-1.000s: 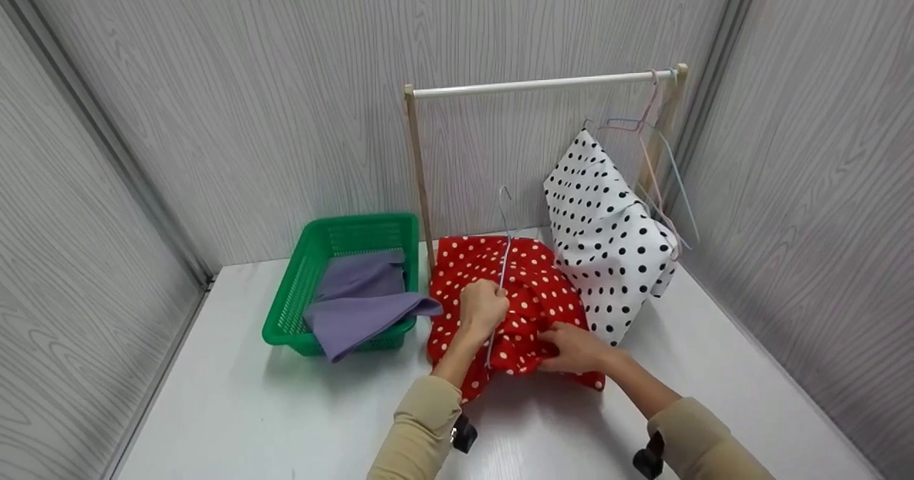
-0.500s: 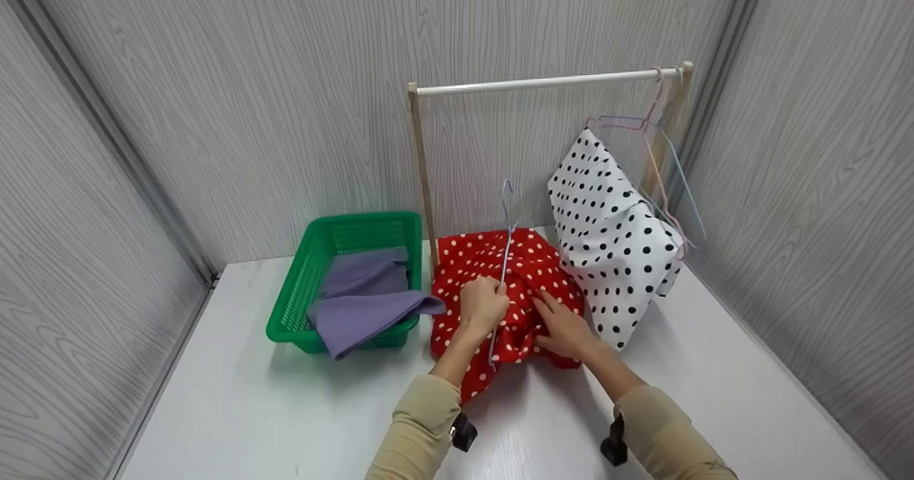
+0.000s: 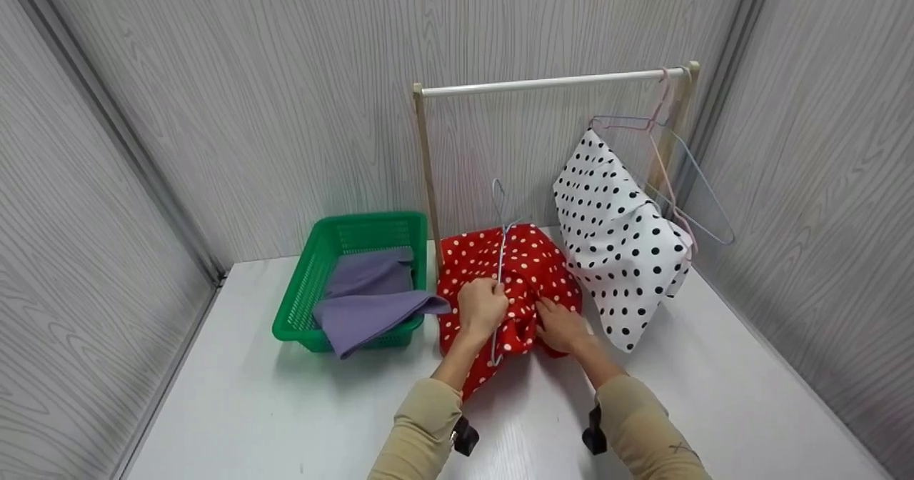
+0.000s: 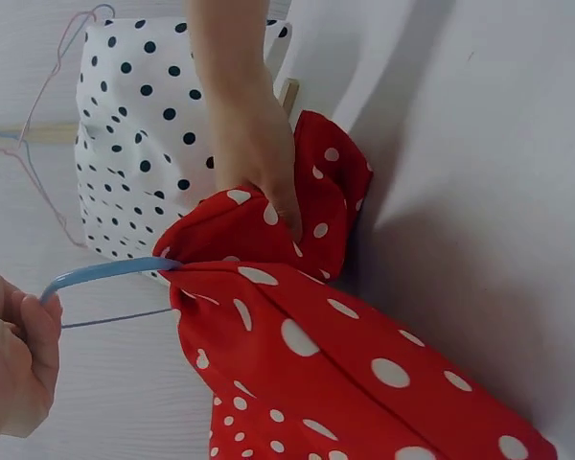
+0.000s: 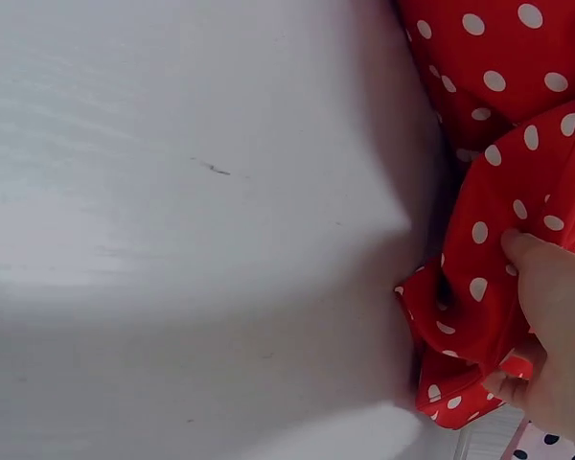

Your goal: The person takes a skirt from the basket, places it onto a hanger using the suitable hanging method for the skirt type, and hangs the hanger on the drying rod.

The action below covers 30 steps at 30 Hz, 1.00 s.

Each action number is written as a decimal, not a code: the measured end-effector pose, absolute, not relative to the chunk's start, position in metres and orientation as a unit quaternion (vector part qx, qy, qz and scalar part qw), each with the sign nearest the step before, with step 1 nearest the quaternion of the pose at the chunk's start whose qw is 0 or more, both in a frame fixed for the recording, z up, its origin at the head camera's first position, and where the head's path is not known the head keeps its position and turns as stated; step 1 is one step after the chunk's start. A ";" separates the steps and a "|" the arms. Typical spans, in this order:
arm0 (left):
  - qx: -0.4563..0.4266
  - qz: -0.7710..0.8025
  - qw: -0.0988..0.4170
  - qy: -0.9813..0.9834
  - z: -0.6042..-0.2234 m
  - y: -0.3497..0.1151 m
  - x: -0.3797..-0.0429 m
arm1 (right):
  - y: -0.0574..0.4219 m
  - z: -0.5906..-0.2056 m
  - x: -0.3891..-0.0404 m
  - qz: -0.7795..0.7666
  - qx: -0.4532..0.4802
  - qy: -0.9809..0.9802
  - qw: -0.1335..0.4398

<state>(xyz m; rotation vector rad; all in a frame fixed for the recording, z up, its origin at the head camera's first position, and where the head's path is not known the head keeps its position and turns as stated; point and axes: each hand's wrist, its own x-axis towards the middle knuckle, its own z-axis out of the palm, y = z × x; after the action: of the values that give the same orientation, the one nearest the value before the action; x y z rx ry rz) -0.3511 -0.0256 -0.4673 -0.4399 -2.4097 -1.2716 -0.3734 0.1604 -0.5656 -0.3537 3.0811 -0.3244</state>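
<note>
My left hand (image 3: 480, 310) grips a thin light-blue clothes hanger (image 3: 501, 255), whose hook points to the back. Red cloth with white dots (image 3: 464, 257) lies bunched under and around the hanger on the table. In the left wrist view, part of the hanger (image 4: 110, 273) runs into the folds of the cloth (image 4: 307, 345). My right hand (image 3: 564, 325) holds the cloth's right side. In the right wrist view, the thumb and fingers of this hand (image 5: 561, 335) pinch a gathered fold of the cloth (image 5: 479, 230).
To the left stands a green basket (image 3: 291, 301) with purple cloth (image 3: 375, 312) draped over its front rim. Behind is a rack with a white rail (image 3: 543, 83). At its right end hang a pink hanger (image 3: 665, 158), a bluish one (image 3: 707, 183) and white cloth with black dots (image 3: 621, 244).
My right hand has moved left and slightly away from me, gathering the red cloth's right side inward. My left hand keeps its grip on the hanger. The bluish hanger on the rack has swung right.
</note>
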 end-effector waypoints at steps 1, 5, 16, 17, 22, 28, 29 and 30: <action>-0.155 -0.454 0.193 -0.856 -0.469 -0.024 -0.350 | 0.162 -0.568 -0.373 -0.101 -0.119 0.988 0.006; -0.159 -0.461 0.203 -0.849 -0.474 -0.019 -0.347 | 0.162 -0.571 -0.374 -0.113 -0.108 0.987 0.030; -0.186 -0.473 0.209 -0.835 -0.494 -0.009 -0.341 | 0.180 -0.542 -0.364 -0.183 -0.153 0.968 0.072; -0.188 -0.477 0.212 -0.832 -0.496 -0.010 -0.340 | 0.183 -0.538 -0.364 -0.196 -0.157 0.965 0.073; -0.203 -0.494 0.212 -0.818 -0.501 -0.008 -0.338 | 0.188 -0.522 -0.367 -0.253 -0.133 0.958 0.012; -0.197 -0.496 0.185 -0.825 -0.506 -0.003 -0.334 | 0.164 -0.489 -0.371 -0.451 -0.053 0.890 -0.034; -0.198 -0.495 0.184 -0.826 -0.507 -0.002 -0.333 | 0.160 -0.482 -0.372 -0.483 -0.044 0.874 -0.032; -0.200 -0.496 0.183 -0.825 -0.508 -0.001 -0.333 | 0.156 -0.476 -0.374 -0.505 -0.039 0.861 -0.033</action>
<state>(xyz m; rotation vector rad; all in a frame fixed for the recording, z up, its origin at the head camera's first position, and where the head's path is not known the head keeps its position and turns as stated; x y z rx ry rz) -0.3328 -0.0012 -0.5076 -0.5647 -2.3277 -1.3982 -0.3736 0.1557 -0.4755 -0.1248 2.7651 -1.6220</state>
